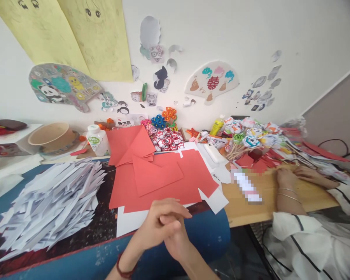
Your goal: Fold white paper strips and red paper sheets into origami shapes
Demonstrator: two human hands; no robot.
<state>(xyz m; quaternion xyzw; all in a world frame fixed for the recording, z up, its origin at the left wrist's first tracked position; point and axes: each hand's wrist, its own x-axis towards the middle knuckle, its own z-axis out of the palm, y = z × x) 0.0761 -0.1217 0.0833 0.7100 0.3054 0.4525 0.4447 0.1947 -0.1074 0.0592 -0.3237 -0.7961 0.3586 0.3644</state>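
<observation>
My left hand (157,219), with a dark red bracelet on its wrist, lies over my right hand (177,239). Its fingers and thumb are folded around the right hand's fingers, which are mostly hidden. Both hands are together at the table's front edge, with no object visible in them. Just beyond them, red paper sheets (163,194) lie over white paper (131,223). One smaller red piece (156,175) rests on top. A large heap of folded white paper strips (55,206) is to the left of my hands.
A white bottle (97,140) and a round basin (51,136) stand at the back left. Paper flowers (166,138) sit behind the red sheets. More flowers on sticks (251,134) lie at right, near a co-worker's hands (287,177) on the wooden tabletop (236,214).
</observation>
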